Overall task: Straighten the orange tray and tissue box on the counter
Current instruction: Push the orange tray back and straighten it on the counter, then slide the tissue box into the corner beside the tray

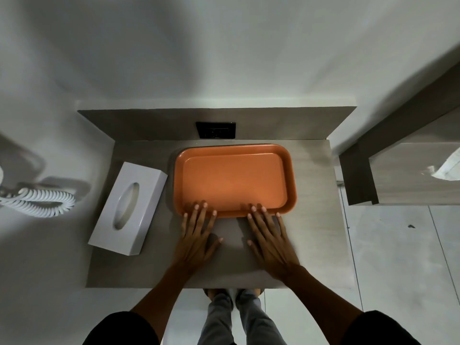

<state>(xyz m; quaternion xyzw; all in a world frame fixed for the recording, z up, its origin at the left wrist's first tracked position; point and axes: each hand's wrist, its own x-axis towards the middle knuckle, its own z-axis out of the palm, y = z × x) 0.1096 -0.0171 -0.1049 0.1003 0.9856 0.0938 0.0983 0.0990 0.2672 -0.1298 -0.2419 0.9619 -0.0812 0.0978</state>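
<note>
At the bottom of the frame, two bare forearms come out of dark short sleeves, with grey trouser legs [239,317] visible between them below the counter's near edge. Both hands lie flat, palms down, on the grey counter [154,267]. The left hand [196,235] has its fingers spread and its fingertips resting on the near rim of the orange tray [234,180]; it grasps nothing. The right hand [270,239] lies the same way, fingers splayed, tips touching the same rim further right, also unclenched.

The tray sits in the centre of the frame, slightly skewed on the counter, its far edge close to the backsplash. Just to its left lies the white tissue box [129,207], turned at an angle to the tray, its oval slot facing up and its near corner close to the counter's left edge.

Behind the tray, a black socket plate [216,130] is set in the backsplash. A white coiled cord [39,200] lies at the left edge of the frame.
</note>
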